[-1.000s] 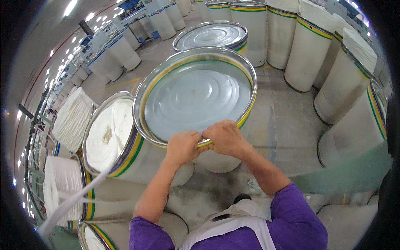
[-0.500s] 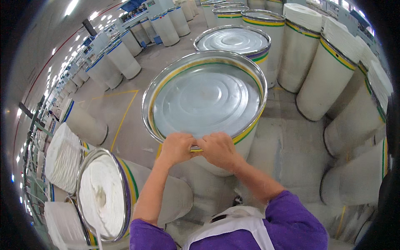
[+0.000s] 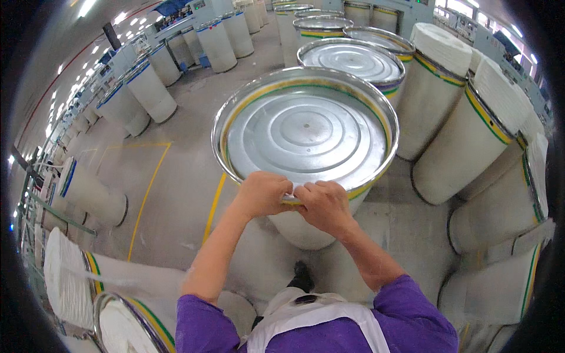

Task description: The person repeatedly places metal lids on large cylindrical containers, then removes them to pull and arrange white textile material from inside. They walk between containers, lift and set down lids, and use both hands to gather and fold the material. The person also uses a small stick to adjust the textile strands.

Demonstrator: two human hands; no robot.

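Full can (image 3: 154, 322), close beside the held can (image 3: 300, 232) a second ago, now lies well apart between seven and eight o'clock; the held can seems to have been pushed on ahead. It fills the middle of the view. At one o'clock its rim (image 3: 217, 132) overlaps the next can (image 3: 353, 60); whether they touch, I cannot tell. Inside sits a bare plate (image 3: 318, 138). Left hand (image 3: 263, 194) and right hand (image 3: 325, 203), nearly together, are clamped on the rim at six o'clock.

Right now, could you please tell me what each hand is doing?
Left hand: closed, gripping the large can by its rim.
Right hand: closed on the same rim.
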